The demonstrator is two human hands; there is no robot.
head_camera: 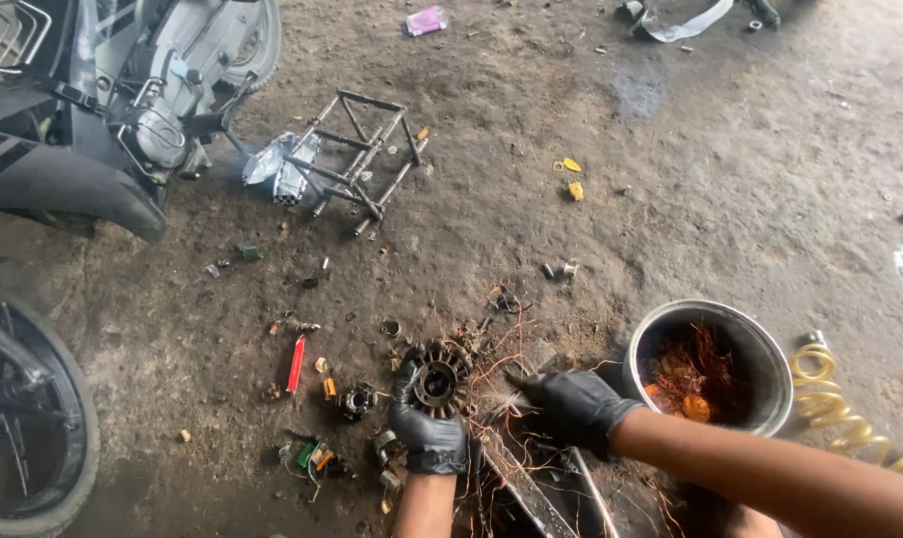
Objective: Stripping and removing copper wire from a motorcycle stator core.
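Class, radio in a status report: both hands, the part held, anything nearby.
Left hand grips stator core. Right hand pulls copper wire. Steel bowl alongside.

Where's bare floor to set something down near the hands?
Free: the floor above the bowl, right of the yellow scraps. Crowded: around the stator in the left hand, the wire tangle by the right hand, and left towards the red tool.

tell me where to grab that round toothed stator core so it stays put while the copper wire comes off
Grip the stator core by its toothed outer rim, coming from the left, as the left hand does. The teeth offer hold, and the loose copper wire trails to the right, where the right hand works.
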